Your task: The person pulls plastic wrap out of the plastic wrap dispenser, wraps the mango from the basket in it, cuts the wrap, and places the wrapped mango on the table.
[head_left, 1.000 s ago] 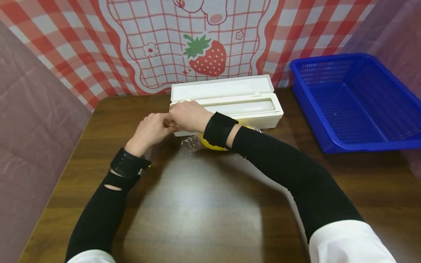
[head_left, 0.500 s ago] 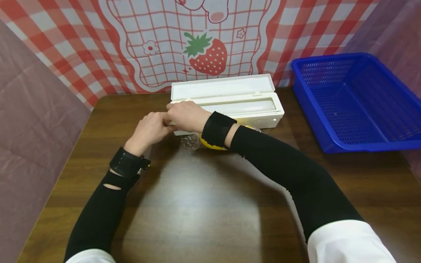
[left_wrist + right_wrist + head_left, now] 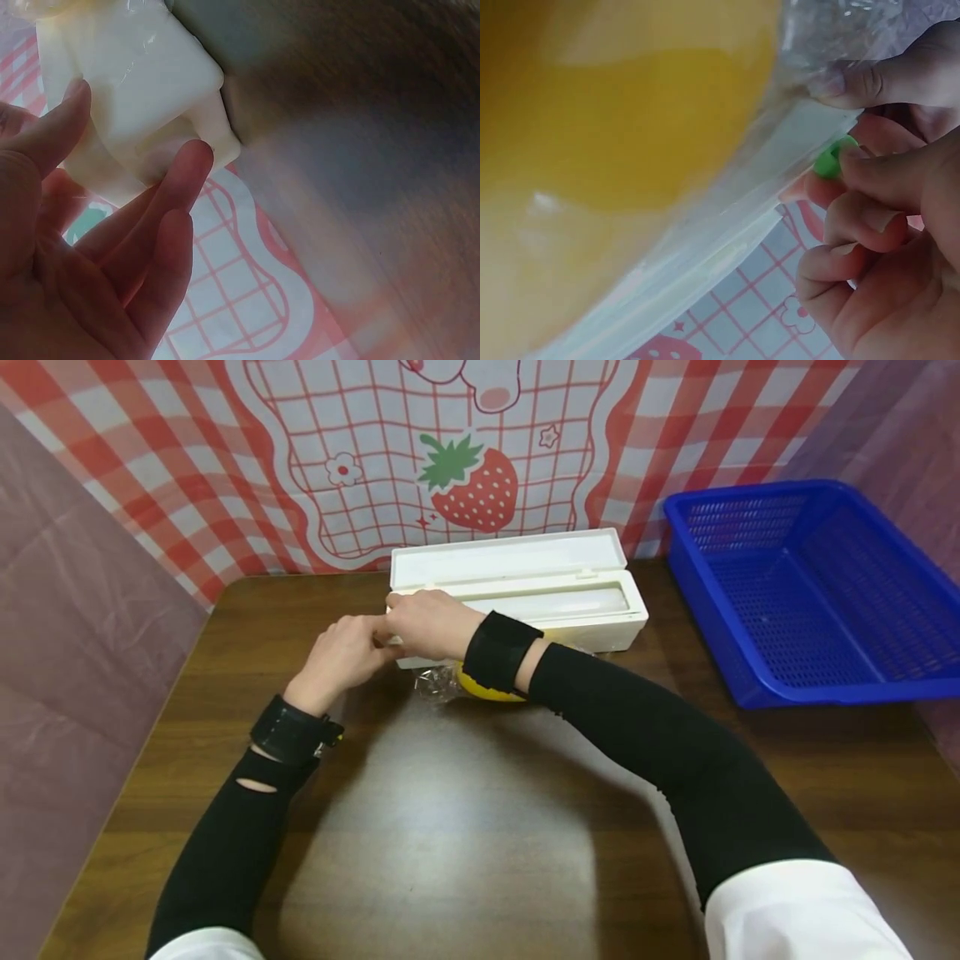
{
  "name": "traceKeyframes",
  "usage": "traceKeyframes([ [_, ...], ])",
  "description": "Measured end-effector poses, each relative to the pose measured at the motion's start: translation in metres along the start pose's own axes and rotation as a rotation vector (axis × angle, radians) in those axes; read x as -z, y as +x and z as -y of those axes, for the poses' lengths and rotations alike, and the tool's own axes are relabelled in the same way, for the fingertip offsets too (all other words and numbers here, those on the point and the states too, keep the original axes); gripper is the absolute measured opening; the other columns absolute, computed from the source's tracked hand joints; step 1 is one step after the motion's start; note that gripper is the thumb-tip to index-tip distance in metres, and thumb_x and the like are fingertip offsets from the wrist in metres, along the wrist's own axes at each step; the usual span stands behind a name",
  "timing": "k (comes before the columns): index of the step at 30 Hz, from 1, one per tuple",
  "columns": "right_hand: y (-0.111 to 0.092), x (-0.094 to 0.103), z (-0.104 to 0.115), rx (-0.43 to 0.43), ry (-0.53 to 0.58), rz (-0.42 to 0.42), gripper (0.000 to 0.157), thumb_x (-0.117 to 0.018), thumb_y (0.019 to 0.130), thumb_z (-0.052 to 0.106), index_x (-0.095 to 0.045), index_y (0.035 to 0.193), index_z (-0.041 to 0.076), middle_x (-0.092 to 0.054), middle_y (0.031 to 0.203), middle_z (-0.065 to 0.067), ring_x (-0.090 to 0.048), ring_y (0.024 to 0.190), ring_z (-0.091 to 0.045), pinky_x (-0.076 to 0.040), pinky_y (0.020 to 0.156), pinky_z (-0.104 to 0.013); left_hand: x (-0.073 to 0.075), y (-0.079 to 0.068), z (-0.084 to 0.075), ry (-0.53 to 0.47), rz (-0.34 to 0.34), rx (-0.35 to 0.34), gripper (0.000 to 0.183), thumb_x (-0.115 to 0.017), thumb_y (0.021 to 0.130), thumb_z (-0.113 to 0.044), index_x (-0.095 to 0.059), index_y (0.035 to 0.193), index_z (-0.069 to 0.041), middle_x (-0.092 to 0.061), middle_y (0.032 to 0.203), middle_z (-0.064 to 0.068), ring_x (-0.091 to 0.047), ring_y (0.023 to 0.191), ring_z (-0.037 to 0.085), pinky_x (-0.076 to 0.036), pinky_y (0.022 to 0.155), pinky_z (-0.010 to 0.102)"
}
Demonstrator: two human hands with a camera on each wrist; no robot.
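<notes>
A white cling film dispenser box [image 3: 600, 633] lies across the back of the table, lid raised, a pale roll [image 3: 558, 603] inside. At its left end, my left hand [image 3: 341, 653] grips the corner; in the left wrist view the thumb presses the front face and the other fingers sit around the end. My right hand [image 3: 435, 622] reaches over the same corner. The right wrist view shows it pinching a small green slider [image 3: 831, 159] between thumb and forefinger at the box's edge. Clear film [image 3: 437, 683] hangs in front, around a rounded yellow thing [image 3: 487, 689] partly hidden by my right wrist.
A blue perforated plastic basket [image 3: 810, 610] stands at the right of the wooden table [image 3: 450, 843]. Behind the box hangs a red and white checked cloth [image 3: 660, 418] with a strawberry print. Pinkish cloth [image 3: 90, 610] covers the left side.
Both hands stay at the box's left end. My right hand and wrist have shifted only very slightly; the box and basket keep their places.
</notes>
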State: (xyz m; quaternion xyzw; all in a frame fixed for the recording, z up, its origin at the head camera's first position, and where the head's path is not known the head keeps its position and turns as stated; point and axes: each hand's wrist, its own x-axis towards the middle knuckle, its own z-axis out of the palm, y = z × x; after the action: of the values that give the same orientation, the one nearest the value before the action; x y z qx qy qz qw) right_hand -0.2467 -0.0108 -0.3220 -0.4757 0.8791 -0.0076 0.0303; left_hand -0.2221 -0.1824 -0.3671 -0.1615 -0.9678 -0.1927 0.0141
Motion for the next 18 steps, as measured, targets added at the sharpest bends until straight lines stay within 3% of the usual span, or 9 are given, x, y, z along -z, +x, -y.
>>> traceKeyframes([
  [5, -0.003, 0.003, -0.005, 0.003, -0.004, 0.049, 0.029, -0.062, 0.099, 0.011, -0.071, 0.122, 0.025, -0.06, 0.109, -0.008, -0.057, 0.091, -0.023, -0.051, 0.077, -0.04, 0.0, 0.001, 0.002, 0.002, -0.014, -0.014, 0.032, -0.077, 0.085, -0.045, -0.07, 0.094, -0.015, -0.066, 0.08, 0.003, -0.061, 0.075, 0.027, -0.047, 0.064, 0.049],
  [8, -0.004, 0.004, -0.007, 0.016, -0.014, 0.073, 0.038, -0.058, 0.099, 0.003, -0.07, 0.127, 0.027, -0.06, 0.111, -0.009, -0.056, 0.095, -0.022, -0.05, 0.078, -0.039, 0.0, 0.001, 0.004, -0.009, -0.009, -0.024, 0.037, -0.077, 0.086, -0.044, -0.072, 0.112, -0.017, -0.071, 0.086, 0.005, -0.063, 0.078, 0.028, -0.049, 0.066, 0.05],
  [12, -0.008, 0.002, -0.008, 0.009, -0.024, 0.086, 0.04, -0.056, 0.101, 0.004, -0.067, 0.132, 0.026, -0.058, 0.117, -0.01, -0.058, 0.096, -0.023, -0.051, 0.082, -0.038, -0.001, 0.001, 0.006, -0.023, 0.016, -0.021, 0.059, -0.076, 0.087, -0.043, -0.061, 0.139, -0.019, -0.075, 0.101, 0.006, -0.067, 0.093, 0.033, -0.05, 0.073, 0.054],
  [15, -0.01, 0.0, -0.008, -0.01, -0.037, 0.07, 0.039, -0.057, 0.101, 0.007, -0.065, 0.134, 0.025, -0.058, 0.12, -0.01, -0.06, 0.096, -0.025, -0.052, 0.084, -0.039, -0.002, 0.001, 0.005, -0.029, 0.025, -0.015, 0.065, -0.075, 0.088, -0.044, -0.054, 0.145, -0.021, -0.075, 0.103, 0.006, -0.066, 0.097, 0.034, -0.05, 0.074, 0.055],
  [18, -0.013, -0.002, -0.007, -0.024, -0.055, 0.031, 0.035, -0.059, 0.1, 0.01, -0.067, 0.131, 0.024, -0.06, 0.119, -0.01, -0.062, 0.095, -0.027, -0.053, 0.082, -0.041, -0.002, 0.002, 0.004, -0.029, 0.031, -0.005, 0.066, -0.075, 0.088, -0.045, -0.053, 0.146, -0.022, -0.074, 0.092, 0.006, -0.065, 0.086, 0.031, -0.049, 0.07, 0.051],
])
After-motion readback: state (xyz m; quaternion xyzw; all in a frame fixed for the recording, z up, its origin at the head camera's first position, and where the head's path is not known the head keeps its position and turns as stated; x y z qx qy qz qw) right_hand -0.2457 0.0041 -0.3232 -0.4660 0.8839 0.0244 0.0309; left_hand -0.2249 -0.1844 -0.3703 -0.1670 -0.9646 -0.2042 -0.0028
